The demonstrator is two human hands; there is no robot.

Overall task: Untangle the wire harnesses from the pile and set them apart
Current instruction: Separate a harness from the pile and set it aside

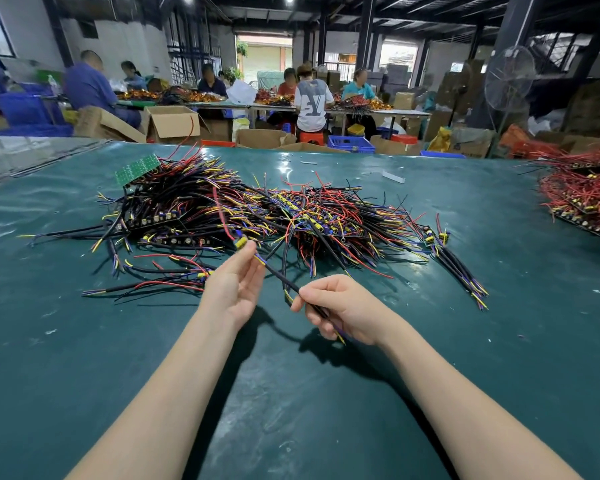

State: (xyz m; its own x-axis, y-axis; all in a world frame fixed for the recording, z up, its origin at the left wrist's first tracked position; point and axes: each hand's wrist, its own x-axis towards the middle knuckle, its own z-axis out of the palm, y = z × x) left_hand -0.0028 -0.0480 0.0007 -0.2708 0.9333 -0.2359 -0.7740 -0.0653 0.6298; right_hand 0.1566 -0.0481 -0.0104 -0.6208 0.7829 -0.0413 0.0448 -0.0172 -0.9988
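We hold one wire harness (280, 278) stretched between both hands just in front of the pile (257, 206), probably so that its red lead (222, 216) can slide out of the tangle (a small bundle (461, 268) lies apart to the right). Our left hand (234, 289) pinches it just below the yellow connector (241, 241). Our right hand (340, 311) curls its fingers round the black sheath, whose coloured ends poke out below the palm.

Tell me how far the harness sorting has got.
Done: a small bundle lies apart, right of the pile. In hand: one harness, with the left hand pinching its connector end and the right hand gripping its black sleeve. Left: nearly everything, since the pile is large and tangled.
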